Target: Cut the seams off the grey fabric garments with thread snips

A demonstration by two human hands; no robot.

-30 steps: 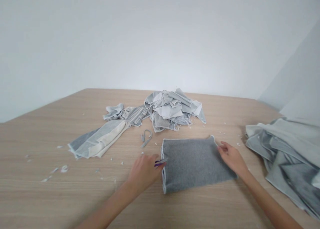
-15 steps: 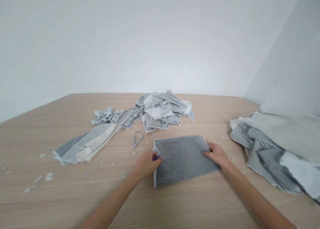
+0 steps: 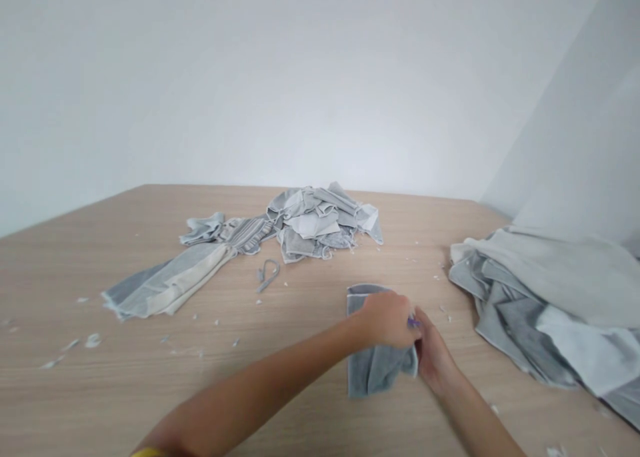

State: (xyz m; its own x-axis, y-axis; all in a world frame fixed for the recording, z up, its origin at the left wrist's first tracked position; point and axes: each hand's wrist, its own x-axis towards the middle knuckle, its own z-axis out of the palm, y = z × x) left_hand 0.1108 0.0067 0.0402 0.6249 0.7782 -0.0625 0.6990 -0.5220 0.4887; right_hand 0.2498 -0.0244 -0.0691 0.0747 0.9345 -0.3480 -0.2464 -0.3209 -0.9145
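Observation:
A grey cloth (image 3: pixel 365 370) with white stitched edges lies folded over on the table in front of me, its folded part rumpled. My left hand (image 3: pixel 390 318) reaches across it to the right, closed on the cloth's edge. A small purple-handled cutting tool (image 3: pixel 413 322) pokes out from the fingers of that hand; its blade is hardly visible. Right beside it, my right hand (image 3: pixel 433 352) is closed at the cloth's right edge. The two hands meet there, and the fingertips partly hide each other.
A pile of grey and white cloth pieces (image 3: pixel 315 220) lies at the back. Left of it are a striped bundle (image 3: pixel 245 234) and long pale cloths (image 3: pixel 170 284). A looped grey strip (image 3: pixel 270 274) lies nearer. Larger cloths (image 3: pixel 550 277) are heaped at right. Lint scraps (image 3: pixel 93 340) dot the table (image 3: pixel 225 377).
The grey cloth, spread flat between my hands before, is now folded over to the right. My left hand has carried its left edge across to my right hand.

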